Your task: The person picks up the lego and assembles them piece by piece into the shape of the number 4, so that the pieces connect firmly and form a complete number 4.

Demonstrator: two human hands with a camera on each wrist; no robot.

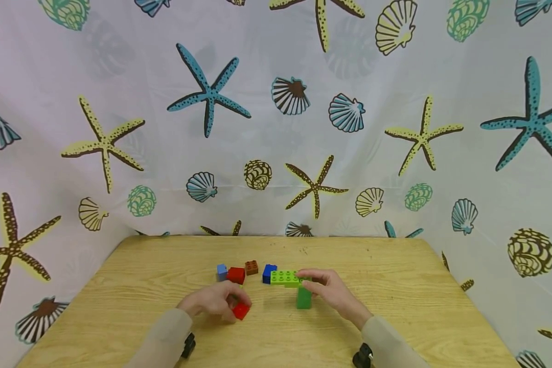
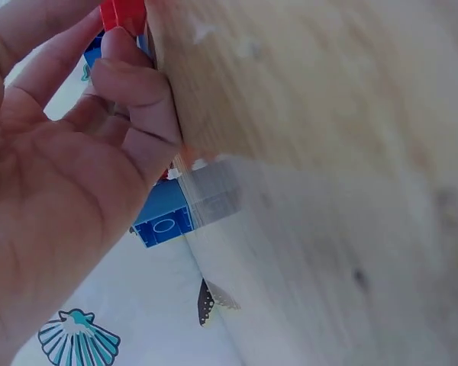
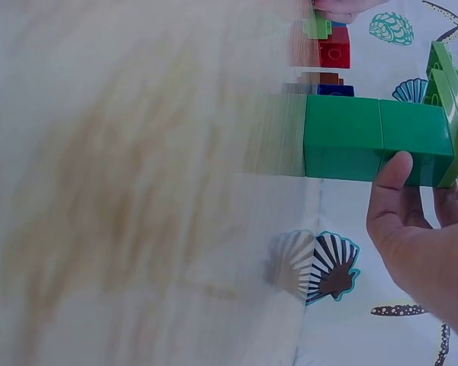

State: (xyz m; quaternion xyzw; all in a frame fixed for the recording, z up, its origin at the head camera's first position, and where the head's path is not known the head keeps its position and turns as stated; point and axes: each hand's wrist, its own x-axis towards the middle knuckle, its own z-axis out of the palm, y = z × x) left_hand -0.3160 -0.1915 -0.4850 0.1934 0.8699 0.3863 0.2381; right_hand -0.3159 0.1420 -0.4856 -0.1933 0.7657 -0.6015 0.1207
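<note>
Thumb and fingers of my left hand (image 1: 216, 300) pinch a red toy building brick (image 1: 241, 311) low over the table. In the left wrist view the same red brick (image 2: 124, 14) shows at the fingertips. To its right, my right hand (image 1: 332, 294) holds a tower of toy bricks from the side and top. Two dark green bricks (image 3: 343, 137) form its column, standing on the table, with the thumb against the upper one. Light green studded bricks (image 1: 283, 277) lie across the top and stick out leftward, fingers resting at their right end.
Beyond my left hand stand a light blue brick (image 1: 222, 272), another red brick (image 1: 236, 275) and a brown brick (image 1: 251, 267). A dark blue brick (image 1: 269, 274) is just behind the tower's overhang. A patterned cloth (image 1: 267, 138) hangs around the wooden table (image 1: 395, 296).
</note>
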